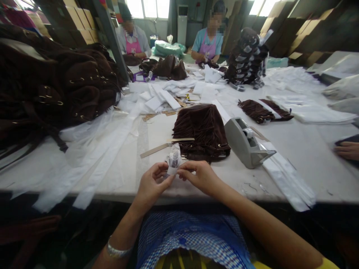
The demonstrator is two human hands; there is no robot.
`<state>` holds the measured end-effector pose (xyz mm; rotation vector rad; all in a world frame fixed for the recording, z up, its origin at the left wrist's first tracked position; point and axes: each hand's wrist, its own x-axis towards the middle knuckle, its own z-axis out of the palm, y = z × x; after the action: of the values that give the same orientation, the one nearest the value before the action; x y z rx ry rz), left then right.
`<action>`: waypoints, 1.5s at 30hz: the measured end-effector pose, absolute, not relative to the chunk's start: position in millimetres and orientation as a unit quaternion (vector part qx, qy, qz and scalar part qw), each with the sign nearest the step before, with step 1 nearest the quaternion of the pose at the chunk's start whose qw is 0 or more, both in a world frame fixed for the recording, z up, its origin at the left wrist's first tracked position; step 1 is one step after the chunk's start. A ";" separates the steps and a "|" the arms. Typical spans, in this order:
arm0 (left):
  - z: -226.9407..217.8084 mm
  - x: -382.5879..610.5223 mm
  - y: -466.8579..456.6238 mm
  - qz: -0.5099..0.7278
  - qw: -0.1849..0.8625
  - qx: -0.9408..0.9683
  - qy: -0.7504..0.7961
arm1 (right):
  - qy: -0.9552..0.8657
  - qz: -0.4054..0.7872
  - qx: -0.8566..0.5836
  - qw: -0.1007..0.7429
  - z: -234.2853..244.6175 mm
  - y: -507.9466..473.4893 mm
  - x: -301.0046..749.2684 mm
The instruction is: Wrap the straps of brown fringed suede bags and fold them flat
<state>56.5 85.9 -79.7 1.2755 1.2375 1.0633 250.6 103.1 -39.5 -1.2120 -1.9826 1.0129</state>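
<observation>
Between my two hands, just above the table's front edge, is a small bundle point(175, 158) wrapped in white translucent material with something dark inside. My left hand point(154, 181) is closed round its lower left side. The fingertips of my right hand point(198, 175) pinch at its lower right edge. Right behind the bundle lies a dark brown fringed bag point(200, 129), with a flat beige strip point(155, 150) at its left. A grey tape dispenser point(248, 144) stands tilted to the right of the bag.
Brown bags point(56, 78) are heaped at the left. Long white strips point(112, 145) and white packets point(159, 99) cover parts of the table point(224, 179). Another fringed bag point(256, 111) lies at right. Two people sit across; another person's hand point(347, 150) shows at the right edge.
</observation>
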 end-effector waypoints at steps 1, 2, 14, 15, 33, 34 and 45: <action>-79.6 55.5 86.2 0.439 0.514 0.527 0.515 | -0.752 0.377 -0.451 0.298 -39.1 102.2 250.9; -79.7 54.9 86.4 0.437 0.511 0.528 0.518 | -0.758 0.366 -0.449 0.299 -39.4 101.0 251.0; -83.1 59.0 83.0 0.435 0.504 0.532 0.524 | -0.687 0.369 -0.508 0.366 -57.7 94.2 232.5; -82.1 59.2 83.1 0.438 0.501 0.531 0.525 | -0.673 0.386 -0.505 0.377 -58.4 95.2 231.0; -71.8 67.0 84.5 0.427 0.557 0.515 0.492 | -0.406 0.735 -0.319 0.441 -58.0 89.2 223.6; -71.8 67.7 85.5 0.423 0.554 0.521 0.492 | -0.423 0.720 -0.327 0.443 -57.8 89.5 223.0; -12.7 6.8 170.9 0.381 -0.036 0.679 0.626 | -0.772 0.099 -0.582 0.235 -63.5 113.9 325.4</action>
<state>6.8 170.9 -12.7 2.1852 2.0124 1.2265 325.4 113.9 -63.5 -1.5980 -2.1182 0.2716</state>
